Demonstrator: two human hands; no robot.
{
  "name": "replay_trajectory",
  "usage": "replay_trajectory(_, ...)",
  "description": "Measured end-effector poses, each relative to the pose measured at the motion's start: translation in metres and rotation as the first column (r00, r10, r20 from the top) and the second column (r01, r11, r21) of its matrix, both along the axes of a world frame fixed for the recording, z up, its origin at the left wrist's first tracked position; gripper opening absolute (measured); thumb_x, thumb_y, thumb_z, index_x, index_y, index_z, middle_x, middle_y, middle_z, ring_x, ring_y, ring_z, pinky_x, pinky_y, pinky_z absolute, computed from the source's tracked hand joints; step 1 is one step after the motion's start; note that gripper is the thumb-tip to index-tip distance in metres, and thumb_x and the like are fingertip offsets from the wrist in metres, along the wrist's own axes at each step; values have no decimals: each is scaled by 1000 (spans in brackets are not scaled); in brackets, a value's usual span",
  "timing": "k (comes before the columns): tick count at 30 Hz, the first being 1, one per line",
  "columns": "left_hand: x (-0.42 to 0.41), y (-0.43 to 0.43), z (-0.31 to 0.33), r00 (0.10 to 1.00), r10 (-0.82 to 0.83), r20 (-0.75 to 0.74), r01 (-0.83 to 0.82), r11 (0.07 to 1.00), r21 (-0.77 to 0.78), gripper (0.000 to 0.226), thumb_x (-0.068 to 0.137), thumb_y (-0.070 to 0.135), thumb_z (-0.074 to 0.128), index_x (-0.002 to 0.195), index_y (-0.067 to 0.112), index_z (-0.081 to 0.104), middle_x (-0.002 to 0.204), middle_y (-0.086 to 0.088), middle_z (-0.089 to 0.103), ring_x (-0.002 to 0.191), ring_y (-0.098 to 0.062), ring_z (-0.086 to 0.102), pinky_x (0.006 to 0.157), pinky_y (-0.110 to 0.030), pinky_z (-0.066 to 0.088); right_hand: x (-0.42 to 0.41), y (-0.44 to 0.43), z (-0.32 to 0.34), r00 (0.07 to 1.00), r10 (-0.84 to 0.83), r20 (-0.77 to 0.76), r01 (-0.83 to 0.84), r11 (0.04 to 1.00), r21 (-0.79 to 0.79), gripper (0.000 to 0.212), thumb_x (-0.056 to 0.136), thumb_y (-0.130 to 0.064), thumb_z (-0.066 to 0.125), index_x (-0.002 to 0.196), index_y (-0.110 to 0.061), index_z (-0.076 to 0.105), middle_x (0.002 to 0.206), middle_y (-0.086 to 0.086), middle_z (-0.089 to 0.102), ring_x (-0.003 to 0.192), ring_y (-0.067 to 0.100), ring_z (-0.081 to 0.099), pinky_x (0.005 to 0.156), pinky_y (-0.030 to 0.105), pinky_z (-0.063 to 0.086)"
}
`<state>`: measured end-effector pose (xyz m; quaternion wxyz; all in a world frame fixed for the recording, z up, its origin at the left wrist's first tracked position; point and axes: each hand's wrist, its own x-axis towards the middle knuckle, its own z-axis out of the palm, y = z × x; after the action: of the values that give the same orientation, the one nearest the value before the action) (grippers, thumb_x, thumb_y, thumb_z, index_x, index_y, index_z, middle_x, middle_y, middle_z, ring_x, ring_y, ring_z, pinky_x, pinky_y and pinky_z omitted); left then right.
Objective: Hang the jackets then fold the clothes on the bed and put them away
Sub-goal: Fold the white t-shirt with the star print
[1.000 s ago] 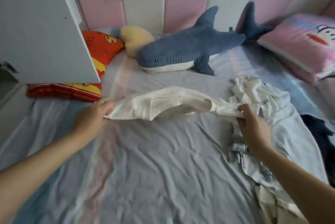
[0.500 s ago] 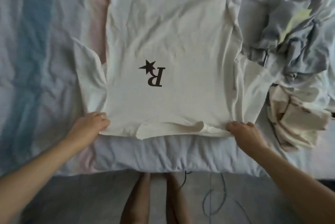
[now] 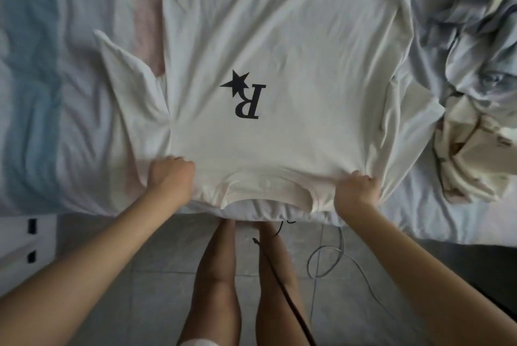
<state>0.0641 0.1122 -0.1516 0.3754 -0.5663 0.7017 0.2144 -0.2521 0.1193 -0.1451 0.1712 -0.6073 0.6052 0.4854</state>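
Observation:
A white T-shirt (image 3: 279, 37) with a black star and letter R print lies flat on the bed (image 3: 56, 93), its collar at the near edge. My left hand (image 3: 170, 177) grips the shirt's left shoulder. My right hand (image 3: 356, 189) grips the right shoulder. Both fists are closed on the fabric, which is stretched between them. One sleeve fans out to the left, the other to the right.
A heap of crumpled pale clothes (image 3: 470, 71) lies on the bed to the right of the shirt. Below the bed edge are my bare legs (image 3: 246, 275), a tiled floor with cables (image 3: 324, 259), and a white piece of furniture (image 3: 25, 242) at the left.
One second ago I held the shirt bunched in the air over the bed. It now lies spread flat, and both hands have pulled its shoulders toward the near edge.

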Motion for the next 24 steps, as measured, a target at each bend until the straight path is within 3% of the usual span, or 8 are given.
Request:
replay_trajectory(2, -22, 0, 1, 980, 1, -198, -5, 1000, -19, 20, 89, 21, 47, 107, 19, 55, 114, -1, 55, 106, -21, 54, 73, -31, 41, 21, -6, -8, 975, 45, 219, -25, 995, -92, 35, 93, -15, 40, 127, -16, 48, 124, 4, 50, 112, 22, 54, 92, 32, 38)
replay_trajectory(4, -30, 6, 0, 959, -25, -282, 61, 991, 119, 19, 92, 27, 47, 104, 19, 58, 114, -2, 58, 103, -21, 57, 72, -30, 43, 33, -9, -6, 933, -25, 358, 24, 1000, 7, 41, 91, -13, 43, 132, -17, 41, 132, 4, 44, 114, 27, 55, 90, 36, 39)
replay_trajectory(8, -20, 2, -7, 987, 43, -156, 37, 877, 478, 26, 96, 29, 45, 110, 15, 61, 117, -5, 61, 105, -23, 58, 83, -29, 44, 25, -20, -4, 977, -168, 129, 106, 914, 392, 45, 93, -19, 42, 138, -14, 41, 139, 2, 44, 121, 28, 52, 97, 39, 42)
replay_trajectory(10, -15, -24, -9, 969, 151, -193, -35, 865, 500, 24, 95, 27, 45, 109, 17, 62, 114, -2, 62, 101, -21, 58, 87, -30, 45, 18, -44, -2, 968, -232, 95, 178, 902, 393, 38, 92, -21, 40, 127, -14, 54, 129, 2, 57, 117, 23, 56, 96, 33, 44)
replay_trajectory(14, -11, -102, -3, 837, 290, -464, -294, 954, 64, 17, 90, 23, 51, 104, 22, 62, 107, 5, 63, 94, -18, 60, 80, -33, 49, 3, -124, 8, 821, -380, 426, 449, 891, -72, 24, 89, -25, 49, 106, -14, 61, 112, 7, 63, 106, 29, 59, 78, 29, 40)
replay_trajectory(17, -9, -187, 1, 766, 208, -609, -425, 873, -237, 27, 87, 11, 56, 113, 13, 59, 120, -5, 54, 106, -27, 54, 83, -41, 48, -5, -215, 14, 707, -224, 671, 528, 798, -290, 32, 90, -21, 55, 121, -16, 51, 117, 8, 59, 110, 30, 55, 80, 33, 40)
replay_trajectory(20, -11, -279, -2, 781, 153, -606, -469, 784, -406, 45, 81, 4, 58, 126, 8, 54, 138, -13, 42, 124, -35, 43, 95, -47, 43, -12, -311, 9, 725, -36, 688, 469, 758, -453, 55, 90, -19, 58, 140, -16, 35, 140, 11, 43, 128, 32, 41, 99, 43, 37)
replay_trajectory(24, -15, -380, -11, 842, 262, -471, -485, 750, -450, 78, 84, 16, 63, 150, 23, 21, 160, -4, 2, 146, -25, 4, 113, -54, 15, -21, -409, -4, 811, -29, 584, 400, 756, -518, 78, 89, -23, 62, 151, -18, 15, 155, 6, 23, 142, 28, 19, 112, 45, 21)
